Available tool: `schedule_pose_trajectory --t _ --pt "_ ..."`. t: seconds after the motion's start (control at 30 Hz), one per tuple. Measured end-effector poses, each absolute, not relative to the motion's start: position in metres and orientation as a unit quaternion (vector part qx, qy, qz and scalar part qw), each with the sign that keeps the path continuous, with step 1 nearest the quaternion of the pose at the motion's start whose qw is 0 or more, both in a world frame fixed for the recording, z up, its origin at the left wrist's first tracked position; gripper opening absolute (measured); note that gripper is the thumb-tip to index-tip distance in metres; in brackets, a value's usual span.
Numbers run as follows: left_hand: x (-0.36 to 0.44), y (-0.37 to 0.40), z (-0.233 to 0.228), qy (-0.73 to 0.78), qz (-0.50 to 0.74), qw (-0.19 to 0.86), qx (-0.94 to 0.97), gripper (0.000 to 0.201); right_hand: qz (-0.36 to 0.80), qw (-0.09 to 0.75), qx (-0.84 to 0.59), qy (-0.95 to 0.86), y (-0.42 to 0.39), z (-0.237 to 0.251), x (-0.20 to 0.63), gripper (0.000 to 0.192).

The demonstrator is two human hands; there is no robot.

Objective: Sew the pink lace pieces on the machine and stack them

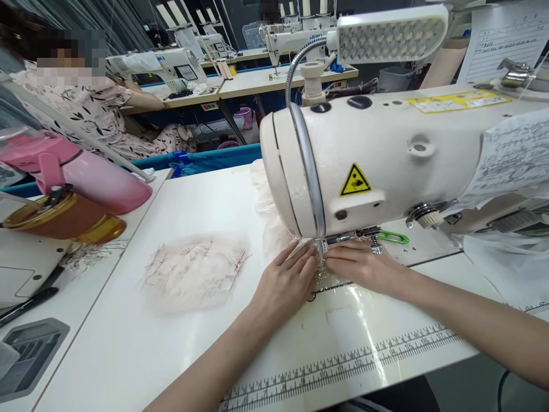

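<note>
A cream sewing machine [377, 154] fills the upper right, its head hanging over the white table [128, 343]. Under the head lies a small piece of pale lace fabric [319, 269]. My left hand [285, 280] lies flat on the fabric's left side, fingers pointing toward the needle area. My right hand [364, 266] presses the fabric from the right, fingertips close to those of the left. The needle itself is hidden by the machine head. More pale lace [268, 212] trails behind the machine.
A stack of pale pink lace pieces [193, 272] lies left of my hands. Green-handled snips [392, 236] rest by the machine. A pink bottle [81, 171] and amber jar [64, 220] sit far left. A ruler strip [343, 363] runs along the front edge. Another person sits at back left.
</note>
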State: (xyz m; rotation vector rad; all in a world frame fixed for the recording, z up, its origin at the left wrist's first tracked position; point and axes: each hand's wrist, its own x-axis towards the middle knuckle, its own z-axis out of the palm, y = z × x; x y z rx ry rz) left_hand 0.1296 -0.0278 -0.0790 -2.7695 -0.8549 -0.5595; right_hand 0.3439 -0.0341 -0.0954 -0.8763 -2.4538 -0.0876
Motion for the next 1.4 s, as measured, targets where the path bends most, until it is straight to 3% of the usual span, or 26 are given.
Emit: schedule_pose_trajectory --t 0.73,1.4 --pt "0.129 -0.028 -0.086 -0.291 -0.186 0.145 -0.927 0.032 -0.185 0.258 -0.404 -0.858 -0.041 -0.096 0.346 0.025" --pt "0.131 -0.027 -0.082 -0.312 -0.153 0.119 -0.93 0.037 -0.119 0.157 -0.442 -0.875 -0.04 -0.082 0.352 0.032"
